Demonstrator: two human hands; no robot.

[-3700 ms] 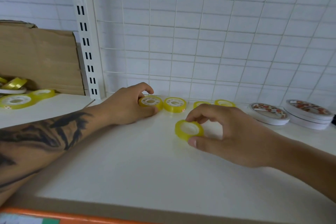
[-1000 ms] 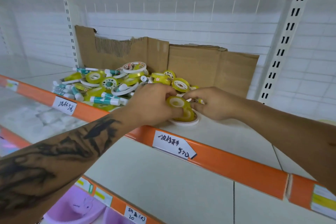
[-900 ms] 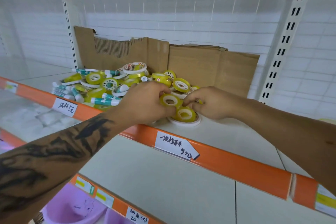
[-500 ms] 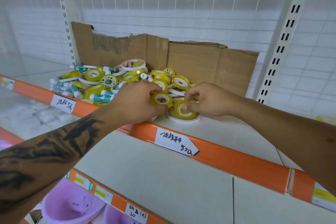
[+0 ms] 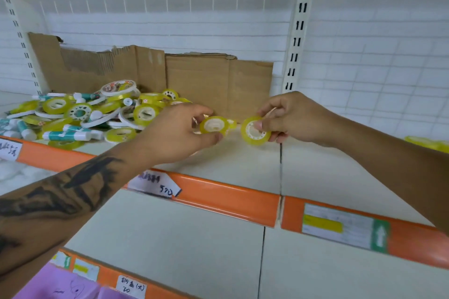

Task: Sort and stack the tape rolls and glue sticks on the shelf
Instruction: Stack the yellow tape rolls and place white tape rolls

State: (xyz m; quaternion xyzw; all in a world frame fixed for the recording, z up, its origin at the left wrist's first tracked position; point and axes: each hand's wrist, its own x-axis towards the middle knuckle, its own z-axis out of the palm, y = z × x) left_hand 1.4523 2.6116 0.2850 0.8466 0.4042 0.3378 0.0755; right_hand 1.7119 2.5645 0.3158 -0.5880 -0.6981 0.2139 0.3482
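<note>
Left hand (image 5: pixel 177 132) pinches a small yellow tape roll (image 5: pixel 214 126) between thumb and fingers, its white core facing us, lifted just above the shelf (image 5: pixel 243 165). Right hand (image 5: pixel 295 118) grips a second yellow roll (image 5: pixel 255 130) the same way, flat face toward us, axis pointing out at the viewer; the two rolls sit close, a small gap between them. Beneath both hands the shelf board is bare right up to the orange front lip (image 5: pixel 226 198), with open surface running on to the right. To the left lies the heap of tape rolls and glue sticks (image 5: pixel 77 114), the sticks mostly lying flat, lengthwise along the shelf. Behind it stands torn cardboard (image 5: pixel 194 75), and a slotted upright (image 5: pixel 297 31) rises behind the right hand.
</note>
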